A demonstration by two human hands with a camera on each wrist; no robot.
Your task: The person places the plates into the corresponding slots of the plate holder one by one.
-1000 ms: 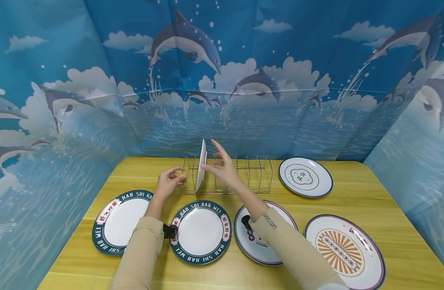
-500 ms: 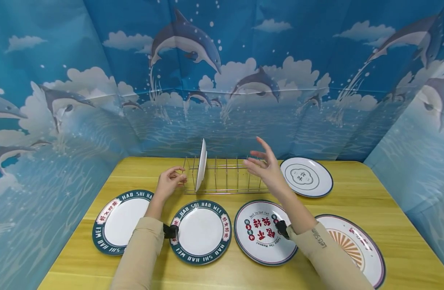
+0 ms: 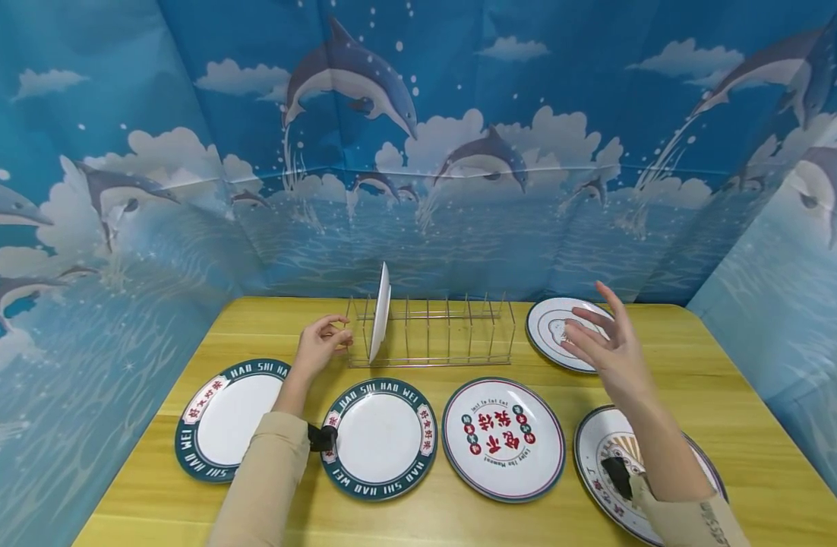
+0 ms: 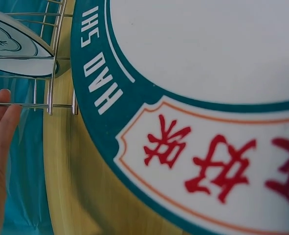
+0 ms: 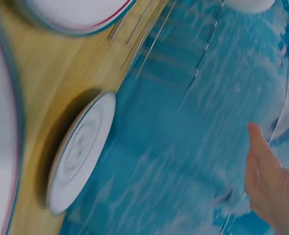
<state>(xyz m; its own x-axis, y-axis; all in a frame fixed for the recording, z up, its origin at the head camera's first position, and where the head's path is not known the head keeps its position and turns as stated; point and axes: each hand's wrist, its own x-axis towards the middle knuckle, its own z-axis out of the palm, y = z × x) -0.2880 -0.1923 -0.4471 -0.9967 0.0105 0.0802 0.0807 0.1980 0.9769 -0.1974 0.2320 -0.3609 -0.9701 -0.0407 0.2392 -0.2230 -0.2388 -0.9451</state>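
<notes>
My left hand [image 3: 319, 346] grips the left end of a wire dish rack [image 3: 459, 358]. In the left wrist view its fingers [image 4: 7, 122] meet one of the rack's wires. A white plate [image 3: 380, 311] stands upright in the rack near that end. With fingers spread and nothing held, my right hand [image 3: 613, 353] hovers over the near right part of a small white plate [image 3: 544, 334] with dark characters, partly hiding it. The right wrist view shows that small plate [image 5: 83, 152] lying apart from the hand.
Two green-rimmed plates, one at left [image 3: 230, 425] and one at centre [image 3: 377, 441], lie in front. Right of them are a plate with red characters [image 3: 503, 441] and a sunburst plate [image 3: 596, 456], partly under my right forearm. A dolphin-print curtain [image 3: 418, 190] hangs behind.
My right hand has moved right, away from the upright plate and over the rack, to above the small plate. The left hand has stayed on the rack.
</notes>
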